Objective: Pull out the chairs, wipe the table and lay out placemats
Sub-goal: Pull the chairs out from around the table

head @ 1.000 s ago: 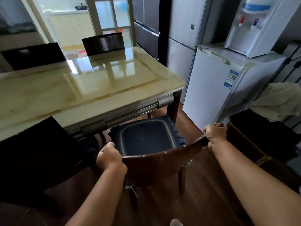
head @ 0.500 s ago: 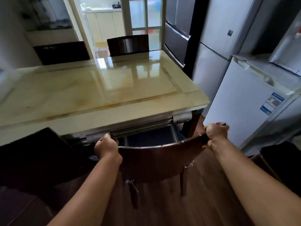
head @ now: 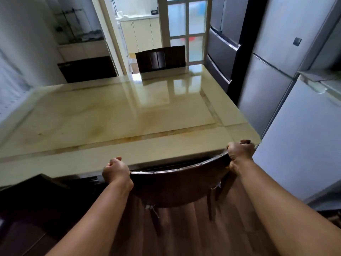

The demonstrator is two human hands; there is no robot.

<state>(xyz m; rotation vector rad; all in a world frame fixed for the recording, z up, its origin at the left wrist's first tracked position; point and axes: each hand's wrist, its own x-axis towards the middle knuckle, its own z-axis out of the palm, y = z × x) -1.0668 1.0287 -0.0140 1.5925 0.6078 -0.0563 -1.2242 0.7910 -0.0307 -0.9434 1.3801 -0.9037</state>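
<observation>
A dark brown wooden chair [head: 177, 185] stands at the near right side of the glossy cream marble table [head: 114, 115], its curved backrest close against the table edge and its seat hidden under the top. My left hand [head: 116, 171] grips the left end of the backrest's top rail. My right hand [head: 239, 153] grips the right end. A second dark chair [head: 27, 204] sits beside it at the near left. Two more dark chairs, one [head: 160, 58] and another [head: 88, 68], stand at the far side.
Tall grey refrigerators [head: 273, 61] and a white cabinet [head: 302, 145] line the right side, close to the table's corner. A doorway with a glass-paned door [head: 184, 24] opens to a kitchen behind. Dark wood floor [head: 184, 233] lies under me.
The chair has slid in toward the table, so its blue seat cushion has gone out of sight under the top. Both hands kept their grip, and the view tilted up and left.
</observation>
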